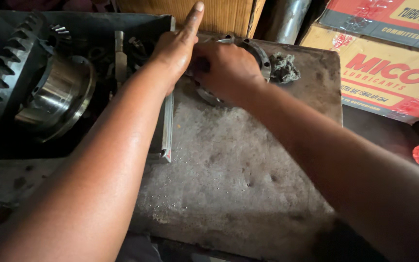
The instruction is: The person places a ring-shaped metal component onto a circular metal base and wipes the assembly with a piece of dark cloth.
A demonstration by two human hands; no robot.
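Nearest the camera, two bare forearms reach away over a stained, gritty grey worktop (229,174).

The left hand (175,48) lies at the worktop's far left edge, index finger pointing straight up and away, the other fingers curled toward a metal ring (260,56). Whether they actually grip it cannot be told; the knuckles hide the contact.

The right hand (224,68) lies over the ring, fingers closed down across its near side, apparently holding it. The ring sits flat at the far end of the worktop, only its far arc with bolt holes and a sliver of near rim showing.

Judgement: machined steel, stiff, heavy for its size, probably oily and so slippery. Best hold is by the outer rim on opposite sides, or fingers hooked through the bore.

Just beside the ring to the right, a grey wad of rag (283,68). Left of it, a dark metal tray (166,121) holds a large toothed gear (6,73). Cardboard cartons (384,73) stand far right.
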